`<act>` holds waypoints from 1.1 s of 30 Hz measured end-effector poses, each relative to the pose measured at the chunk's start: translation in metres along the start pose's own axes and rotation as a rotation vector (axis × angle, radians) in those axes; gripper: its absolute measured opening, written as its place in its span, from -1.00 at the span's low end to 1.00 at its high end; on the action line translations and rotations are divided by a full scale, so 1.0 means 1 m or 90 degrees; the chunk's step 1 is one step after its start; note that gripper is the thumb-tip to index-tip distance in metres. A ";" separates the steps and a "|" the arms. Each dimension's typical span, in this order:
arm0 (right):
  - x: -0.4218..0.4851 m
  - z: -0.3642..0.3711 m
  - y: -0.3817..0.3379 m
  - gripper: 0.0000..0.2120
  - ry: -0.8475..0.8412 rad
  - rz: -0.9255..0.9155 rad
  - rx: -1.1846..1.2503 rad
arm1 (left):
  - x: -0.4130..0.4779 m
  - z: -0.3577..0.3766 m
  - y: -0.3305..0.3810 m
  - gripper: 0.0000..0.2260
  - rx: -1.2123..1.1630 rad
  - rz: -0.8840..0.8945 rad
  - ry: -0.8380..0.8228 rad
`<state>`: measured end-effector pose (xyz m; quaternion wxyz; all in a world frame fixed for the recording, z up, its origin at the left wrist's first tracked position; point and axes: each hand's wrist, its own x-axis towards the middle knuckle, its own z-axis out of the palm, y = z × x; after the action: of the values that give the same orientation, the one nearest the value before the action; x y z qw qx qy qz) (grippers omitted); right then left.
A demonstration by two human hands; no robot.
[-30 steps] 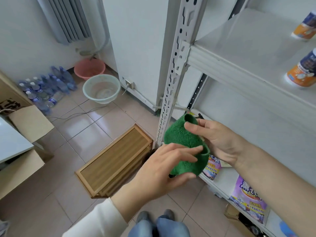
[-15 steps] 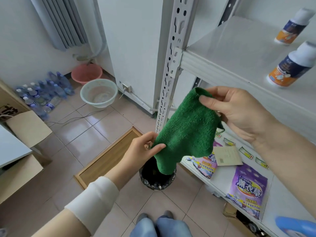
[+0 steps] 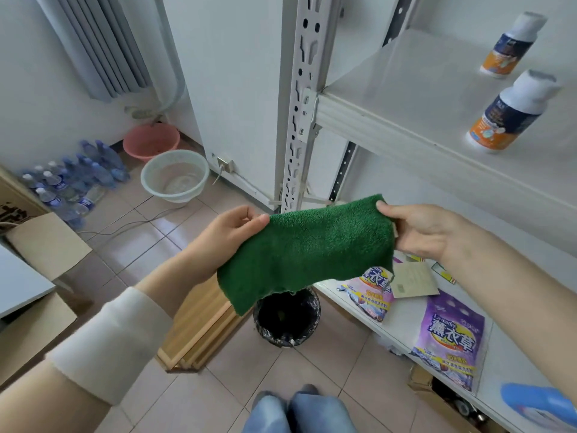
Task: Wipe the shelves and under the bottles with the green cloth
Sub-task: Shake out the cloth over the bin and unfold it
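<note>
The green cloth [image 3: 309, 248] hangs spread out in the air in front of the white shelf unit. My left hand [image 3: 231, 232] pinches its top left corner. My right hand [image 3: 421, 229] pinches its top right corner. The upper shelf [image 3: 406, 89] is at the right, with two white-capped bottles, one near [image 3: 509, 117] and one farther back [image 3: 509, 48]. The lower shelf [image 3: 349, 304] lies below the cloth and holds purple detergent bags [image 3: 449, 335] and a paper card [image 3: 412, 279].
A black bin [image 3: 287, 320] stands on the tiled floor under the cloth. A wooden frame [image 3: 199, 326] lies left of it. Two basins [image 3: 175, 176], several water bottles [image 3: 71, 179] and cardboard boxes [image 3: 40, 245] are at the left. A blue bottle [image 3: 543, 404] is at the lower right.
The bunched cloth has been opened out. My left hand moved from its lower edge up to the top left corner, and both hands now stretch it flat between them.
</note>
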<state>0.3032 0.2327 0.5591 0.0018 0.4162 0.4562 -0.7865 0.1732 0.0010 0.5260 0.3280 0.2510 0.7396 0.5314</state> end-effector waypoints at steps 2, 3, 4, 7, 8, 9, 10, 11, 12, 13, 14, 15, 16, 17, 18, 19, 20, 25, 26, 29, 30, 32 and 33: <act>0.004 -0.001 0.007 -0.85 -0.023 0.030 -0.008 | 0.001 -0.001 0.012 -0.78 -0.029 -0.068 -0.027; 0.004 0.000 0.011 -0.87 -0.031 0.026 -0.016 | 0.000 -0.001 0.016 -0.80 -0.053 -0.097 -0.040; 0.004 0.003 0.014 -0.89 -0.026 0.005 -0.024 | 0.000 -0.002 0.019 -0.81 -0.083 -0.121 -0.050; -0.006 0.016 0.022 -0.92 0.029 -0.164 -0.067 | -0.001 0.004 0.028 -0.85 -0.181 -0.157 -0.061; -0.013 0.024 0.026 -0.91 0.029 -0.222 -0.096 | -0.001 0.010 0.032 -0.86 -0.213 -0.161 -0.058; -0.020 0.033 0.030 -0.90 0.023 -0.271 -0.135 | -0.001 0.017 0.035 -0.86 -0.244 -0.159 -0.052; -0.027 0.041 0.035 -0.90 0.015 -0.314 -0.175 | -0.001 0.025 0.040 -0.86 -0.274 -0.154 -0.044; -0.033 0.049 0.038 -0.90 0.006 -0.351 -0.207 | -0.001 0.033 0.046 -0.87 -0.303 -0.141 -0.035; -0.037 0.055 0.040 -0.91 -0.001 -0.383 -0.225 | -0.001 0.040 0.052 -0.84 -0.331 -0.126 -0.026; -0.041 0.060 0.042 -0.93 -0.001 -0.411 -0.239 | -0.002 0.045 0.059 -0.79 -0.354 -0.107 -0.016; -0.046 0.063 0.041 -0.91 0.002 -0.432 -0.246 | -0.003 0.049 0.065 -0.74 -0.373 -0.089 -0.008; -0.050 0.065 0.038 -0.83 0.007 -0.445 -0.253 | -0.004 0.051 0.071 -0.70 -0.381 -0.069 -0.001; -0.054 0.065 0.035 -0.74 0.014 -0.452 -0.257 | -0.005 0.052 0.078 -0.69 -0.388 -0.054 0.003; -0.057 0.064 0.031 -0.67 0.029 -0.460 -0.258 | -0.006 0.052 0.085 -0.68 -0.392 -0.039 0.005; -0.058 0.063 0.026 -0.66 0.046 -0.472 -0.246 | -0.006 0.052 0.092 -0.67 -0.399 -0.024 0.002; -0.060 0.063 0.020 -0.67 0.062 -0.484 -0.218 | -0.006 0.052 0.099 -0.67 -0.401 -0.006 -0.002; -0.060 0.063 0.012 -0.71 0.073 -0.487 -0.171 | -0.005 0.051 0.106 -0.68 -0.400 0.015 -0.008; -0.064 0.061 -0.050 -0.81 0.045 -0.470 0.043 | 0.019 0.049 0.147 -0.80 -0.229 0.170 0.024; -0.063 0.061 -0.065 -0.81 0.046 -0.473 0.057 | 0.029 0.052 0.156 -0.80 -0.183 0.194 0.057; -0.051 0.055 -0.112 -0.76 0.103 -0.459 0.047 | 0.071 0.066 0.180 -0.83 -0.045 0.256 0.168; -0.046 0.051 -0.127 -0.75 0.146 -0.460 -0.013 | 0.086 0.072 0.187 -0.86 0.004 0.262 0.195; -0.039 0.037 -0.153 -0.71 0.227 -0.465 -0.203 | 0.116 0.082 0.198 -0.83 0.102 0.268 0.228; -0.039 0.027 -0.165 -0.67 0.266 -0.468 -0.307 | 0.130 0.088 0.200 -0.81 0.161 0.274 0.229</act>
<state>0.2478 0.2947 0.7090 -0.2712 0.3641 0.7328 -0.5068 0.1575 0.2111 0.6680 0.0378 0.3428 0.7758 0.5283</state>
